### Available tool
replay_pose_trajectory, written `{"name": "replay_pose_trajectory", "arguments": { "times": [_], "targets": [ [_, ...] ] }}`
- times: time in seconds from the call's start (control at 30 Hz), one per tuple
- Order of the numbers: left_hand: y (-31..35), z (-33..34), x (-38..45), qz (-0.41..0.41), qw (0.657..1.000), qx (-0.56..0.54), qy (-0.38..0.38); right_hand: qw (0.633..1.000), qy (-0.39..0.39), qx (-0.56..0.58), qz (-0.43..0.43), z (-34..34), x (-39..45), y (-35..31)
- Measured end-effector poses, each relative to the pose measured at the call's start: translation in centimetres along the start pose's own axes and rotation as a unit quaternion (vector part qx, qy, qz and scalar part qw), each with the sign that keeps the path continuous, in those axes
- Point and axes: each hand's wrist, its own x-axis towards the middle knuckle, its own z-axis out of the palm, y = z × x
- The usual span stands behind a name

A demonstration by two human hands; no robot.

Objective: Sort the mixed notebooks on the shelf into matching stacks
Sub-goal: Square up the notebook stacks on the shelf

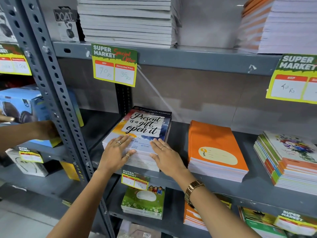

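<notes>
A stack of notebooks with a "Present is a gift, open it" cover [145,125] lies on the middle shelf [178,134]. My left hand [116,152] rests flat on its front left corner, fingers spread, thumb against the stack's front edge. My right hand [165,156] lies flat on the front right corner, thumb along the front edge. Neither hand grips a book. To the right sits a stack of orange notebooks [214,148]. Further right is a stack with a flower cover [289,155] and mixed coloured spines.
Grey metal shelving with a perforated upright [56,93]. Price cards [114,65] hang from the shelf above. Grey and orange book stacks fill the top shelf. Green notebooks [144,200] lie on the lower shelf. Another person's arm [25,133] reaches into the left bay with boxes.
</notes>
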Motion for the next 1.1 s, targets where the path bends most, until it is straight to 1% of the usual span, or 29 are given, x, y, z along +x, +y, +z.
{"name": "replay_pose_trajectory", "arguments": {
  "times": [0.17, 0.23, 0.3, 0.37, 0.53, 0.63, 0.7, 0.83, 1.0, 1.1],
  "targets": [
    [-0.1, 0.1, 0.2, 0.003, 1.0, 0.014, -0.007, 1.0, 0.004, 0.0, -0.005, 0.3, 0.0, 0.1],
    [0.0, 0.1, 0.2, 0.004, 0.999, 0.034, -0.014, 1.0, -0.011, 0.004, -0.013, 0.1, -0.1, 0.5],
    [0.1, 0.1, 0.0, 0.007, 0.997, 0.067, -0.024, 0.999, -0.015, -0.023, -0.026, -0.1, -0.4, 1.1],
    [0.7, 0.3, -0.3, 0.011, 0.995, 0.09, -0.032, 0.999, 0.012, -0.043, -0.022, -0.4, -1.1, 2.1],
    [5.6, 1.5, -0.8, 0.042, 0.997, 0.065, 0.007, 0.993, 0.102, -0.052, -0.015, -1.8, -4.4, 5.4],
    [9.1, 2.2, 0.1, 0.075, 0.996, 0.042, 0.027, 0.989, 0.136, -0.05, 0.017, -2.8, -6.8, 7.7],
    [11.7, 2.7, 1.2, 0.108, 0.993, 0.038, 0.031, 0.984, 0.156, -0.062, 0.057, -3.6, -8.9, 9.8],
    [17.1, 3.5, 3.1, 0.151, 0.988, 0.008, 0.025, 0.971, 0.162, -0.102, 0.145, -5.4, -13.3, 14.1],
    [24.7, 5.0, 4.8, 0.206, 0.978, -0.015, 0.016, 0.954, 0.169, -0.121, 0.215, -7.8, -18.9, 19.8],
    [29.5, 6.3, 5.2, 0.228, 0.972, -0.048, 0.001, 0.946, 0.179, -0.12, 0.243, -9.0, -22.1, 22.9]
  ]
}}
